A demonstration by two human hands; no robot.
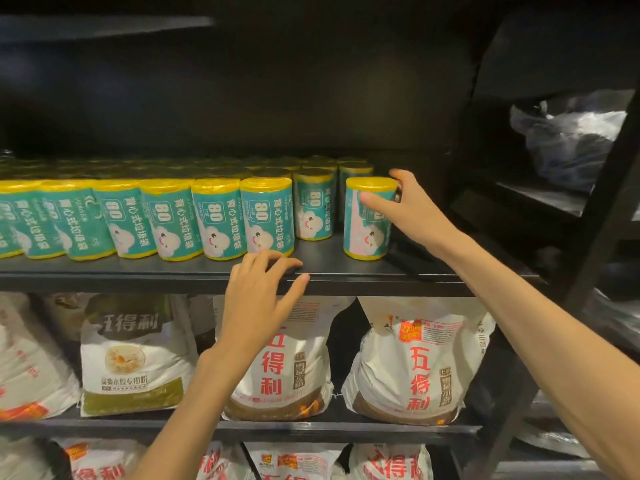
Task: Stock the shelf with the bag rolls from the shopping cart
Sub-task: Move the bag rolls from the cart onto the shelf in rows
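Black shelf (363, 268), right hand (412, 209) gripping end roll (369, 233), gap beside row (138, 216)

Shelving: black metal unit (381, 268), dark back panel above the hands
Below the hands: white flour sacks (412, 368) on lower shelves
Right of the hands: slanted black frame (602, 216), crumpled plastic (568, 133)
Light: dim

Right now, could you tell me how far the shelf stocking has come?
Done: a row of teal, yellow-capped bag rolls fills the black metal shelf. In hand: the right hand grips one roll; the left hand rests on the edge. Left: the gap; the cart is unseen.
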